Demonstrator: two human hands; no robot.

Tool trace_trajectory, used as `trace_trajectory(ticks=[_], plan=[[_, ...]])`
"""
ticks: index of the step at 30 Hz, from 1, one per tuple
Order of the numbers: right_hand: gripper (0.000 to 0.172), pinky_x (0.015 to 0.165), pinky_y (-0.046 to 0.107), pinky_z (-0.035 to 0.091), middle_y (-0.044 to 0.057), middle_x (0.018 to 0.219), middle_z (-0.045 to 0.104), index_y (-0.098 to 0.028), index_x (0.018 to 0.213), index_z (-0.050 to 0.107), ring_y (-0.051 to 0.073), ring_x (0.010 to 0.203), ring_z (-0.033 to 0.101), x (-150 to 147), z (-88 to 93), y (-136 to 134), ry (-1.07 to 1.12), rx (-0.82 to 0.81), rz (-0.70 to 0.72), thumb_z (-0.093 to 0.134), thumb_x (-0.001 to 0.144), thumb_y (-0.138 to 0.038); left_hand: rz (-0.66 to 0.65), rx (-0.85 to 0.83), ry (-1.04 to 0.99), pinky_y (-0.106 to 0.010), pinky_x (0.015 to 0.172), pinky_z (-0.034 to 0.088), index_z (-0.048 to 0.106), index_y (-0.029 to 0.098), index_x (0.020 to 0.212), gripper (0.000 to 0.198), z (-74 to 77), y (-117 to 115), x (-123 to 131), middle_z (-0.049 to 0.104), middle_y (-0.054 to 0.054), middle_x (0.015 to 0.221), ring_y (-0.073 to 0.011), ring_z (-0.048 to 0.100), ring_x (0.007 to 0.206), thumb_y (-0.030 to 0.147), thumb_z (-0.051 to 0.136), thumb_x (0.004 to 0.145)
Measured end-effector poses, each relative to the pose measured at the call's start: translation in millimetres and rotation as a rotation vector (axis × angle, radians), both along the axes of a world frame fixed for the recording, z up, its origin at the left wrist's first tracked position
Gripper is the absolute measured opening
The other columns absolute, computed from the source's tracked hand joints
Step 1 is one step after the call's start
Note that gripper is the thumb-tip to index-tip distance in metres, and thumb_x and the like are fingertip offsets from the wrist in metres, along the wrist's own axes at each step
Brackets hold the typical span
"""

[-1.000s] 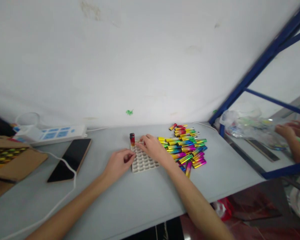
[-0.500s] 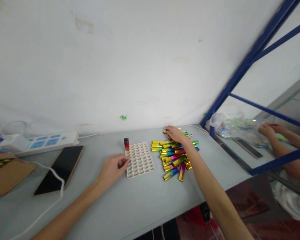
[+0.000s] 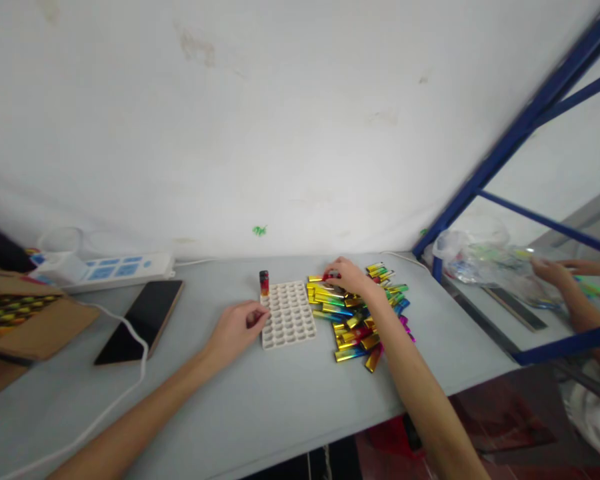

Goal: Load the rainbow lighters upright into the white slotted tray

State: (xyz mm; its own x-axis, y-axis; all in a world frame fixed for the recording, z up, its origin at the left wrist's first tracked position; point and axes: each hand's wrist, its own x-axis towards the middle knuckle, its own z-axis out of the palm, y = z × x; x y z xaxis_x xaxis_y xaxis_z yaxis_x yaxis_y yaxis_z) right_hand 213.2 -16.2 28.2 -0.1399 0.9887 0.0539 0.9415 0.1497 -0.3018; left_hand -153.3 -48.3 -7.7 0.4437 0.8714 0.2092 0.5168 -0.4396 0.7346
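Facing an illegible scrawl [image 3: 259, 231], left fingers [image 3: 251, 306] pinch narrowly; whether right fingers [image 3: 336, 266] grip metallic pieces [image 3: 355, 321] is unclear.

The slim multicoloured pieces [image 3: 337, 309] before you shine like metallic foil; your off-white gridded tray [image 3: 293, 320] looks like matt plastic; your flat grey table [image 3: 300, 400] is smooth and matt; the black rectangular phone [image 3: 145, 310] looks glassy; the brown open box [image 3: 65, 327] is matt cardboard; the blue barred frame [image 3: 520, 127] resembles painted metal.
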Motion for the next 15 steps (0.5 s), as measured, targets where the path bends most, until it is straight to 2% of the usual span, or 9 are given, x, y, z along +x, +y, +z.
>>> trace_trajectory(ticks=[3, 7, 11, 15], plan=[[0.012, 0.105, 0.037, 0.055, 0.012, 0.123, 0.078, -0.020, 0.105, 0.086, 0.027, 0.118, 0.073, -6.2, 6.3, -0.1, 0.051, 0.015, 0.019, 0.090, 0.094, -0.023, -0.005, 0.003, -0.008, -0.030, 0.064, 0.045, 0.083, 0.021, 0.088, 0.032, -0.2, -0.6, 1.1, 0.073, -0.001, 0.069, -0.0192, 0.061, 0.062, 0.044, 0.062, 0.095], [0.010, 0.086, 0.035, 0.057, 0.007, 0.099, 0.083, -0.020, 0.106, 0.081, 0.023, 0.089, 0.076, -9.7, 10.2, -18.0, 0.205, 0.024, 0.030, 0.080, 0.102, -0.029, -0.005, 0.009, -0.017, -0.029, 0.065, 0.046, 0.083, 0.021, 0.088, 0.023, 0.0, -3.2, 2.8, 0.073, 0.000, 0.071, -0.0176, 0.060, 0.062, 0.034, 0.065, 0.094], [0.028, 0.081, 0.037, 0.057, 0.006, 0.095, 0.084, -0.025, 0.105, 0.080, 0.023, 0.082, 0.073, -20.9, 14.0, -28.9, 0.684, 0.154, 0.017, 0.085, 0.095, -0.050, 0.003, 0.012, -0.016, -0.028, 0.071, 0.049, 0.084, 0.021, 0.089, 0.020, -0.3, -6.2, 3.8, 0.074, 0.000, 0.075, -0.0171, 0.062, 0.066, 0.027, 0.067, 0.096], [0.049, 0.087, 0.037, 0.060, 0.006, 0.100, 0.083, -0.024, 0.105, 0.081, 0.022, 0.091, 0.074, -59.5, 15.3, -29.7, 1.157, 0.070, -0.042, 0.092, 0.083, -0.067, -0.002, 0.020, -0.011, -0.028, 0.072, 0.050, 0.085, 0.021, 0.092, 0.018, -0.7, -7.3, 3.7, 0.075, 0.000, 0.077, -0.0167, 0.062, 0.066, 0.027, 0.068, 0.097]])
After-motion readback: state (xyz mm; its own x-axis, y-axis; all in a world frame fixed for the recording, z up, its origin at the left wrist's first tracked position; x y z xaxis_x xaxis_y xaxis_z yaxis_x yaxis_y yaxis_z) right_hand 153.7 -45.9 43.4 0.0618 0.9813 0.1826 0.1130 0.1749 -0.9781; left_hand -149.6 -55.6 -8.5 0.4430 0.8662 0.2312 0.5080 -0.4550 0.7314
